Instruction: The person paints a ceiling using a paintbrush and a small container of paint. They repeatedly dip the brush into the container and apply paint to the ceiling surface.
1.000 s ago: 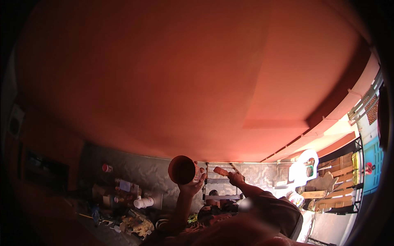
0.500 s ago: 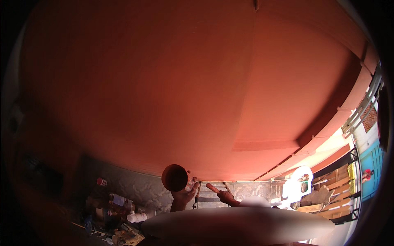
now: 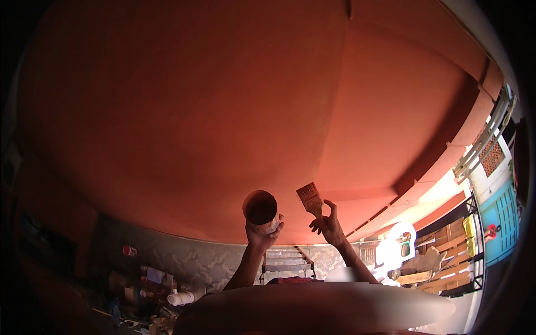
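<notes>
Rust-red wall [image 3: 223, 123] is rising beyond the fingers as, before me, a person's left hand [image 3: 262, 240] is clasping a can [image 3: 260, 195], its rim sitting above the curled fingers, its inside looking too dark to read. The right hand [image 3: 331, 229] is gripping a flat brush [image 3: 309, 197] by the handle, one finger standing clear, the bristles jutting past the fingertips, apart from the can. A ladder [image 3: 288, 267] is standing below both sets of fingers. The brush is likely proving light, stiff-handled, softer-bristled, and inviting a hold near its neck; the can is probably weighing more, perhaps turning slippery where wet, and calling for wrapped fingers.
</notes>
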`<state>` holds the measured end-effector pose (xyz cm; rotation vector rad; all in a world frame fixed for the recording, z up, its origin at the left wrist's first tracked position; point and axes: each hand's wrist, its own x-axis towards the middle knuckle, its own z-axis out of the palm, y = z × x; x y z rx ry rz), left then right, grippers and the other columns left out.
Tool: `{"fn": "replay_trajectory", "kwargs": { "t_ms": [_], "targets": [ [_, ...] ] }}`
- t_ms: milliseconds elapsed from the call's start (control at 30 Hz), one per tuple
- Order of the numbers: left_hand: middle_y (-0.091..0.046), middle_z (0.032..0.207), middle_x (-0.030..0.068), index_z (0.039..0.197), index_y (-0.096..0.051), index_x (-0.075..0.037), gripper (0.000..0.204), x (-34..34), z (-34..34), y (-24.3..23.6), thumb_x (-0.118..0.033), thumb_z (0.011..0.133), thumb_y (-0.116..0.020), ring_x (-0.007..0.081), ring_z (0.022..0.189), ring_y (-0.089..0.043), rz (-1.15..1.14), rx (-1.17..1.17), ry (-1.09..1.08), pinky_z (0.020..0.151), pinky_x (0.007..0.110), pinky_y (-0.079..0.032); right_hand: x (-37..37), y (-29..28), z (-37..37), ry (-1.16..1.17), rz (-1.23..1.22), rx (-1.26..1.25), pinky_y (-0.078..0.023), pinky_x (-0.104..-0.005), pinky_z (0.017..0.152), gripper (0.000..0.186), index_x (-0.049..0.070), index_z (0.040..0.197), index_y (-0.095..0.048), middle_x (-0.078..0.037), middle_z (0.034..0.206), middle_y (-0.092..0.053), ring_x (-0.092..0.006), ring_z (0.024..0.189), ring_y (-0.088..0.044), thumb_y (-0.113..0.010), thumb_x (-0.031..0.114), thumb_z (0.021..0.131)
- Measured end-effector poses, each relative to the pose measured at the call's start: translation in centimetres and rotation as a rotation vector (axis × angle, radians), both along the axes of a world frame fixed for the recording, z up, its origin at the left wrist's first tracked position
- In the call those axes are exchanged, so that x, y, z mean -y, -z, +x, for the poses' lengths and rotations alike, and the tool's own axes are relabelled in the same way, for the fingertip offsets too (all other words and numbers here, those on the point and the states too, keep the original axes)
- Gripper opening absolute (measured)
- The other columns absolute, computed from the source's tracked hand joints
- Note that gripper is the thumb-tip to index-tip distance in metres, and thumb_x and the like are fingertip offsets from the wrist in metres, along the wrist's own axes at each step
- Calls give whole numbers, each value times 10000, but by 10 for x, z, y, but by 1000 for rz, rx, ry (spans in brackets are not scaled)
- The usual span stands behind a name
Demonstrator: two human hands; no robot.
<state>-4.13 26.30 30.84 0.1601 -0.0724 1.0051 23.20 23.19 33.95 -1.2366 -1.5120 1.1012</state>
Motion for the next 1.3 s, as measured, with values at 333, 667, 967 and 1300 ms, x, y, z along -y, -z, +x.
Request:
{"fn": "replay_trajectory", "kwargs": {
  "t_ms": [333,667,967,1300],
  "targets": [
    [-554,1208,226,1375,-518,-70,696,-3,34,-23,-596,922,-566,311,925,-555,-1,23,79,568,274,-530,18,-154,13,-242,36,-532,-575,-344,616,398,-1,1189,-514,-305,1114,-675,-357,915,-747,-441,379,1095],
    [-625,1120,205,1342,-526,-32,736,7,41,-20,-647,956,-405,326,852,-605,-61,-17,27,515,308,-489,1,-225,0,-414,354,-274,-590,-306,619,294,-97,1259,-561,-250,1243,-658,-320,937,-753,-561,5,983],
    [-655,1165,155,1365,-541,-116,689,14,53,-28,-666,961,-444,319,924,-678,26,-29,-3,559,331,-534,-24,-288,2,-547,558,110,-582,-279,679,179,-29,1073,-714,-103,1040,-717,-158,827,-705,-686,-56,898],
    [-651,1225,103,1373,-544,-151,671,19,59,-17,-671,959,-446,281,970,-676,-89,-176,-79,667,388,-562,-32,-265,-36,-457,208,-113,-583,-269,597,145,-16,996,-661,-84,966,-687,-150,721,-696,-732,-44,873]
  ]
}}
